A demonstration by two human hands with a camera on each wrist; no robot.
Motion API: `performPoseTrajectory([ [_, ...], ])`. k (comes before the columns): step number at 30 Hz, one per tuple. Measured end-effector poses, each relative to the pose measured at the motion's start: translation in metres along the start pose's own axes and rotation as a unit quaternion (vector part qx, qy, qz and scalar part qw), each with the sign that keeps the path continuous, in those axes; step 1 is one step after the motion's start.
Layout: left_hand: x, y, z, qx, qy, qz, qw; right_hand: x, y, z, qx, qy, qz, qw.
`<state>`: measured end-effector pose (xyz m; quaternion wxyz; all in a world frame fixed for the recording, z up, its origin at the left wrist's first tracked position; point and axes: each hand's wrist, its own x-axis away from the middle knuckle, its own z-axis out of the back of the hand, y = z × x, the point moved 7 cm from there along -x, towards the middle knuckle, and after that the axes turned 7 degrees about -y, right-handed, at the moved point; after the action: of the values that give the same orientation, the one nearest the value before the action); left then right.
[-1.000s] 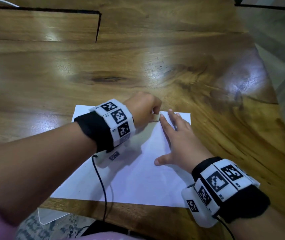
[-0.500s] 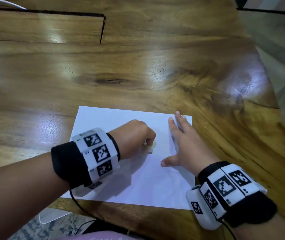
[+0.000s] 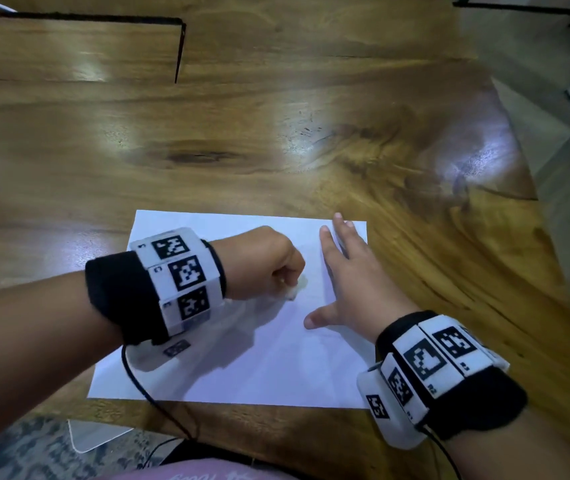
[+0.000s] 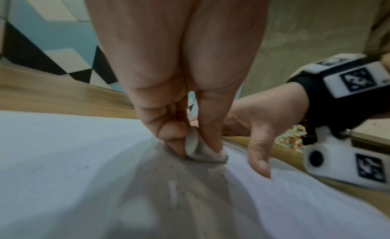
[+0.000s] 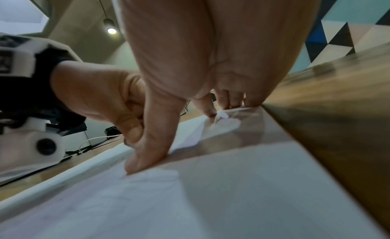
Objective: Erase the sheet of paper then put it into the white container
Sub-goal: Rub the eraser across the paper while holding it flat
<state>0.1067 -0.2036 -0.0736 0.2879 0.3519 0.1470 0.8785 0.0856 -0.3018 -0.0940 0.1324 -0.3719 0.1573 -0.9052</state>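
A white sheet of paper (image 3: 259, 358) lies flat on the wooden table (image 3: 276, 150) near its front edge. My left hand (image 3: 269, 268) pinches a small whitish eraser (image 3: 295, 289) and holds it down on the middle of the sheet. In the left wrist view the eraser (image 4: 200, 150) sits between thumb and fingers against the paper (image 4: 63, 159), with grey crumbs around it. My right hand (image 3: 349, 285) lies flat with spread fingers on the sheet's right part; its fingertips reach the far right corner. The white container is not in sight.
The table's right edge (image 3: 536, 220) runs diagonally close to my right hand. A raised wooden panel with a dark edge (image 3: 179, 46) sits at the far left. A pale flat object (image 3: 93, 434) shows below the table's front edge.
My left hand with the eraser has pulled back from the sheet's far edge toward me, to the sheet's middle. The right hand stays flat on the paper.
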Motion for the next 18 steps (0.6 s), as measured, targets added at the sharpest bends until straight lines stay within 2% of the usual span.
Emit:
performPoseTrajectory([
  [2,-0.007,-0.003,0.011,0.021,0.014,0.019,1.000,0.001,-0.001,0.001,-0.002,0.000,0.002,1.000],
  [5,-0.025,-0.006,0.039,0.018,0.143,0.044,0.989,0.002,-0.002,0.002,-0.006,0.001,0.004,1.000],
  [7,-0.027,-0.005,0.042,0.017,0.192,0.052,0.980,0.001,-0.002,0.002,-0.004,0.003,0.003,1.000],
  [9,-0.017,-0.001,0.030,0.029,0.180,0.037,0.982,0.001,0.000,0.001,-0.009,0.006,0.006,1.000],
  [12,0.000,0.007,-0.001,-0.004,0.069,-0.014,0.998,0.000,0.000,0.000,-0.012,0.007,0.007,1.000],
  [13,0.003,0.007,-0.005,-0.008,0.049,-0.018,0.999,0.000,0.000,0.000,-0.011,0.006,0.007,1.000],
  [15,-0.003,0.005,0.005,-0.008,0.062,-0.013,0.998,0.000,-0.001,0.001,-0.006,0.006,0.006,1.000],
  [18,-0.023,-0.003,0.033,0.014,0.147,0.026,0.989,0.000,-0.002,0.001,0.001,0.006,0.004,1.000],
])
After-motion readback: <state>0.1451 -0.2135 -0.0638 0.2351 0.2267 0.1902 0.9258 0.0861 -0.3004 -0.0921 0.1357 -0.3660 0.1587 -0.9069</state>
